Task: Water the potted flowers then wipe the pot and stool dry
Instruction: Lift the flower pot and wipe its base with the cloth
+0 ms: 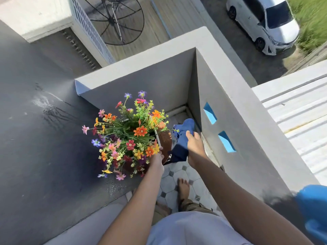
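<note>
A rust-brown pot (166,140) holds a dense bunch of orange, pink, red and purple flowers (127,137) in the corner of a balcony. My left hand (156,160) grips the pot's near rim, partly under the blooms. My right hand (193,145) is closed on a blue cloth (182,138), which is pressed against the pot's right side. The stool under the pot is hidden by the flowers and the cloth.
Grey parapet walls (230,106) close in the corner at the back and right, with two small blue openings (209,113). The dark wall (35,138) on the left shows water streaks. My bare foot (183,189) stands on the tiled floor (169,184). A blue object (315,211) sits at the right edge.
</note>
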`<control>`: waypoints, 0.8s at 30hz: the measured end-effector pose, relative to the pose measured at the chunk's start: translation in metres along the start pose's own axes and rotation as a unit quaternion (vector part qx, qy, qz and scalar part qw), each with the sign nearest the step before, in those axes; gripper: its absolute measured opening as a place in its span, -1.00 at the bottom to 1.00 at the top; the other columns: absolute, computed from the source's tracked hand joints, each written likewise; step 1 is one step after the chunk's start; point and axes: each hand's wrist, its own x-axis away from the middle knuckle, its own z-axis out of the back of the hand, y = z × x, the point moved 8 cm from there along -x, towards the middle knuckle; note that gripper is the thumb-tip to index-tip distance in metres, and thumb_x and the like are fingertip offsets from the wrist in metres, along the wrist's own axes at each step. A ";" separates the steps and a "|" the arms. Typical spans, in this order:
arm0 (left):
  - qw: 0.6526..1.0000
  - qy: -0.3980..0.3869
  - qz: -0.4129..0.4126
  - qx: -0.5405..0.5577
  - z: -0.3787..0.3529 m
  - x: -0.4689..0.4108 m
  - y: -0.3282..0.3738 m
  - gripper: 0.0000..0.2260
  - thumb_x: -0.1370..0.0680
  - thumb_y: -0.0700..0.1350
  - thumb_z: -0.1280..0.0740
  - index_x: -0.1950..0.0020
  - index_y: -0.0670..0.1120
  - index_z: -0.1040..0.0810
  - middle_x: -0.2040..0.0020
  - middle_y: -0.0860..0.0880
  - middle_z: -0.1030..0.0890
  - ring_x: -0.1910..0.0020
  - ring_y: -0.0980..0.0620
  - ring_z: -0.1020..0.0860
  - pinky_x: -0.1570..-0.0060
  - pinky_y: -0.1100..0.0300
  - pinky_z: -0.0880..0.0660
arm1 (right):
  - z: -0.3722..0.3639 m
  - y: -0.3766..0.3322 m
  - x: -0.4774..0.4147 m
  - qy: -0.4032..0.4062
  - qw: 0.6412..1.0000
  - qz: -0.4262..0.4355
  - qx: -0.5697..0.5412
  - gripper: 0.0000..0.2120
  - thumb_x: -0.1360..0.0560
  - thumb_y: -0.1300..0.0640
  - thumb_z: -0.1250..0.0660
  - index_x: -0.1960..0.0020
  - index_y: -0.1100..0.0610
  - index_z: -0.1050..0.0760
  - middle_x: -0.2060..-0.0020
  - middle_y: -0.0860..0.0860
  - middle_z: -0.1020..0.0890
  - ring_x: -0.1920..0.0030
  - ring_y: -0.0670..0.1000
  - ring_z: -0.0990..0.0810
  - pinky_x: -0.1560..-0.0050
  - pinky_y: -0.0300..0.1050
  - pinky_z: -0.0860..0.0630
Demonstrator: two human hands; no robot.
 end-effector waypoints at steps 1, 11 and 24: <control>1.000 0.003 -0.002 0.005 0.002 0.001 0.004 -0.70 -0.61 -0.37 0.00 0.14 -0.20 -0.49 0.33 -0.05 -0.30 0.40 0.06 -0.16 0.44 0.27 -0.12 | -0.004 -0.002 0.000 -0.010 1.000 0.005 0.004 -0.86 -0.64 0.05 -0.18 -0.15 0.07 -0.39 -0.02 0.12 -0.55 0.07 0.04 -0.55 0.16 -0.14 -0.45; 0.997 0.010 -0.063 0.043 0.045 0.024 0.089 -0.74 -0.64 -0.18 -0.07 0.23 -0.14 -0.38 0.40 -0.16 -0.47 0.72 0.17 -0.23 0.68 0.36 -0.09 | -0.044 -0.041 0.019 -0.087 0.984 0.152 -0.010 -0.94 -0.62 0.10 -0.24 -0.02 0.04 -0.49 0.15 0.00 -0.57 0.21 -0.09 -0.54 0.15 -0.22 -0.48; 0.984 -0.153 -0.076 -0.049 0.044 0.119 0.138 -0.78 -0.60 -0.24 -0.09 0.24 -0.14 -0.35 0.48 -0.09 -0.46 0.60 0.14 -0.20 0.58 0.29 -0.04 | -0.101 -0.118 0.061 -0.103 0.936 0.332 0.047 -0.68 -0.53 0.00 -0.33 -0.28 -0.06 -0.54 -0.21 0.07 -0.61 -0.20 0.01 -0.60 -0.33 0.07 -0.47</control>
